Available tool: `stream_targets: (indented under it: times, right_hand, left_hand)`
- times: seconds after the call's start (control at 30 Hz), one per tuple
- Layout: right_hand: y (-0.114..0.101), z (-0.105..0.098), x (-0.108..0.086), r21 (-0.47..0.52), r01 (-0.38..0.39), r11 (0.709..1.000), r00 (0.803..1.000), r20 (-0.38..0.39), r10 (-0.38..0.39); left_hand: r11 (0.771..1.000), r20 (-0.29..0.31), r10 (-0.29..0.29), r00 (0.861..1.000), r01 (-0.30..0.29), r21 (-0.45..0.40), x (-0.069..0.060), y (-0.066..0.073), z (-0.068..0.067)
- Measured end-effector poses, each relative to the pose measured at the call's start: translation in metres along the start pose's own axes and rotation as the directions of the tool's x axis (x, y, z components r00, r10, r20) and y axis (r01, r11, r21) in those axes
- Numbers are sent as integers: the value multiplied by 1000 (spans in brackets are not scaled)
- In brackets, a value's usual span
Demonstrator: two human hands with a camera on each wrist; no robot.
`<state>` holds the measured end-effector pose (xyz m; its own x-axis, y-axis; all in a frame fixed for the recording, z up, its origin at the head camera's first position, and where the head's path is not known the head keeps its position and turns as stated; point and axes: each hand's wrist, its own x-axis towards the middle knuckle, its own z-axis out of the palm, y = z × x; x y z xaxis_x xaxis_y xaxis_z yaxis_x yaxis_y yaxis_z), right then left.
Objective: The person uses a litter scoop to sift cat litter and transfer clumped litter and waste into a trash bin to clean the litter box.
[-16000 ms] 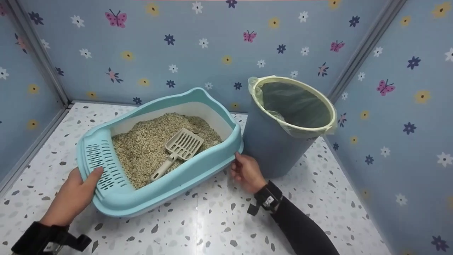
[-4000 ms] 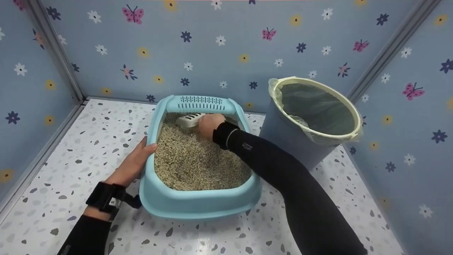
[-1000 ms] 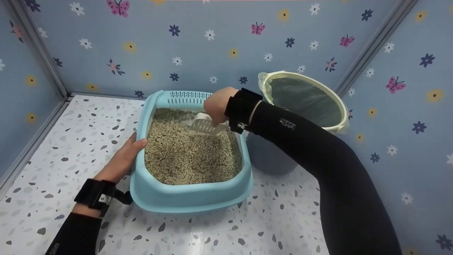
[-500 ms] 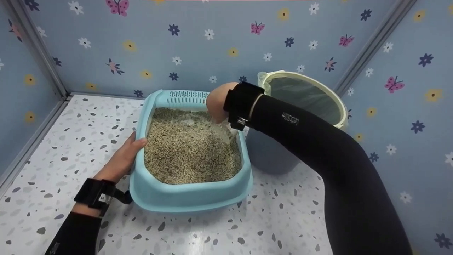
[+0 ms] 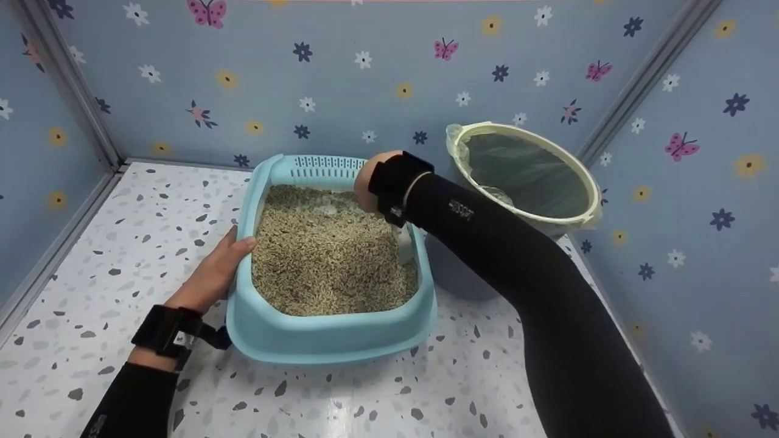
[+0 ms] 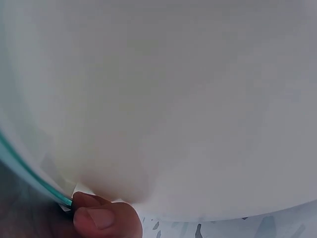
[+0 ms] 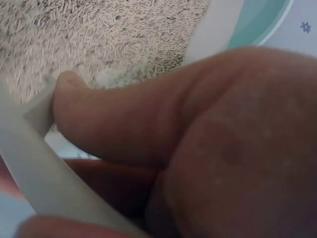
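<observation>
A light blue litter box (image 5: pixel 331 337) stands on the floor, filled with pale pellet litter (image 5: pixel 328 261). My left hand (image 5: pixel 216 267) grips its left rim, thumb over the top; in the left wrist view curled fingertips (image 6: pixel 106 220) show under the rim. Over the box's back right part, my right hand (image 5: pixel 372 182) holds a beige litter scoop (image 5: pixel 405 244). The scoop dips along the right inner wall, mostly hidden by the wrist and sleeve. Up close, the right wrist view has my thumb pressed on the scoop's handle (image 7: pixel 54 173). Whitish clumped litter (image 5: pixel 327 208) lies near the back.
A blue-grey trash bin (image 5: pixel 465 274) with a cream rim (image 5: pixel 581 176) and a thin liner bag (image 5: pixel 523 173) stands just right of the box. Flowered wall panels (image 5: pixel 341 73) enclose the back and both sides. Speckled floor (image 5: pixel 134 243) lies to the left and in front.
Since 16 s ago the box has been turned and the scoop picked up. Lately the scoop moved from the back middle to the right wall, while my left hand stayed on the rim.
</observation>
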<state>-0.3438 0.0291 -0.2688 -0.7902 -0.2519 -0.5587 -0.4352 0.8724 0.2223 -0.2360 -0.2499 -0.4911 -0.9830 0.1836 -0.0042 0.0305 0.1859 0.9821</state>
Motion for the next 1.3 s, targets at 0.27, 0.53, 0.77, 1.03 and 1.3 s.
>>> stream_targets:
  times: [0.27, 0.53, 0.77, 1.03, 1.3]
  right_hand:
    - [25, 10, 30, -67, 50, 996, 998, 52, -47]
    - [37, 24, 63, 16, 122, 992, 992, -39, -121]
    - [51, 27, 72, 217, 184, 959, 982, -11, -186]
    - [59, 33, 82, 319, 232, 919, 969, 12, -248]
    - [59, 40, 90, 416, 244, 876, 960, 20, -278]
  left_hand:
    - [1000, -13, -13, 1000, 13, 4, -3, -1, -2]
    - [1000, -14, 4, 1000, -4, 3, 0, -2, -3]
    - [1000, -19, -5, 1000, 6, 14, 0, 0, -1]
    - [1000, 4, 9, 1000, -9, -5, 3, 0, 4]
    - [1000, -20, -7, 1000, 7, 18, -2, -1, -1]
